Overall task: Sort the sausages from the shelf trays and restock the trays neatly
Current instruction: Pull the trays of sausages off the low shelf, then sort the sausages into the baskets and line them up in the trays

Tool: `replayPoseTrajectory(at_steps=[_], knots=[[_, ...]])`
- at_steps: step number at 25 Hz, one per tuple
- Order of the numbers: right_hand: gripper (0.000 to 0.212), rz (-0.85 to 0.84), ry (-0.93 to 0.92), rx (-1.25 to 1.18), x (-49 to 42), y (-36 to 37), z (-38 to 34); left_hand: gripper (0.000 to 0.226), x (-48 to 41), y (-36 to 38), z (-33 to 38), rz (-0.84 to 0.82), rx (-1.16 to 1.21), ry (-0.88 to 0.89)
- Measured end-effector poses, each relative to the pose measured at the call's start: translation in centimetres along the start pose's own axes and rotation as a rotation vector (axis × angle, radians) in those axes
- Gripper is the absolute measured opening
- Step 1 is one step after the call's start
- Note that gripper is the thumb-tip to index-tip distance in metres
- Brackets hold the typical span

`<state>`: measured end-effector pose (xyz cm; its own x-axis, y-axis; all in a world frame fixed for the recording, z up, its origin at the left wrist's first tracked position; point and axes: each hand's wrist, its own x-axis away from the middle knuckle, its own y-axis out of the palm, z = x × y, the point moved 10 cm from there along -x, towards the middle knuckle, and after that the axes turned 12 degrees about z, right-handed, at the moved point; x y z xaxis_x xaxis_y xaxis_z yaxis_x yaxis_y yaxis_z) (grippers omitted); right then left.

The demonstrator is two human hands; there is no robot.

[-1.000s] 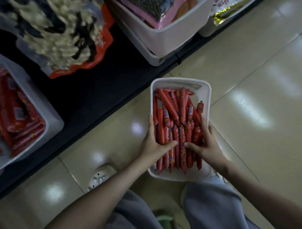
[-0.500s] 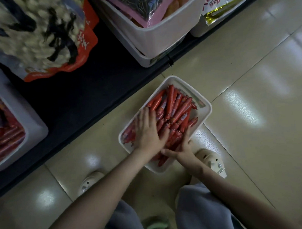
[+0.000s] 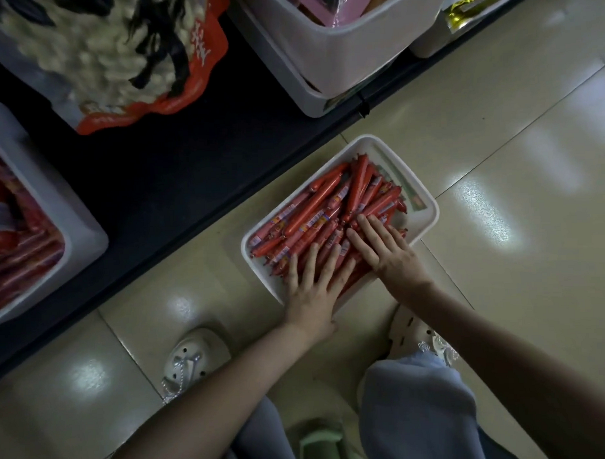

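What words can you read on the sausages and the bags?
No text reads clearly.
Red snack bag: big white characters, blurred.
Sausages: wrapper labels, too small.
Sticker inside white tray: blurred.
Yellow packet: print blurred.

Two hands, left hand (image 3: 313,296), right hand (image 3: 390,255), two shoes (image 3: 193,356), one floor tray (image 3: 427,218), sausages (image 3: 314,208) too many to count

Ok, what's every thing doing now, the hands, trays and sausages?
floor tray: on the floor tiles, filled with sausages.
sausages: heaped, some crossing, not lined up.
left hand: flat, fingers straight, on the sausages.
right hand: flat, fingers straight, on the sausages.
shelf tray: on the shelf, holding red packs.
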<state>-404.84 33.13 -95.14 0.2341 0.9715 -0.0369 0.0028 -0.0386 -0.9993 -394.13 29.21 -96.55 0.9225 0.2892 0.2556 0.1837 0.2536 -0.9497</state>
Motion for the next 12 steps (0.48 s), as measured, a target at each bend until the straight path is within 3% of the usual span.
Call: replayPoseTrajectory(at_steps=[3,6,8,12], knots=[[0.119,-0.101,0.021,0.012,-0.7,-0.7,0.1,0.111,0.1,-1.6,-1.5,-0.087,-0.063,0.076],[0.144,-0.193,-0.102,0.020,-1.8,-4.2,-2.0,0.093,0.9,-7.1,-2.9,-0.057,0.024,0.005],[0.144,-0.169,-0.150,0.040,-3.1,-8.7,-3.4,0.081,2.0,-12.0,-4.6,0.012,0.034,-0.075],[0.118,-0.001,-0.150,0.054,-6.7,-21.7,-6.7,0.072,7.3,-22.7,-8.8,0.165,-0.021,-0.226]])
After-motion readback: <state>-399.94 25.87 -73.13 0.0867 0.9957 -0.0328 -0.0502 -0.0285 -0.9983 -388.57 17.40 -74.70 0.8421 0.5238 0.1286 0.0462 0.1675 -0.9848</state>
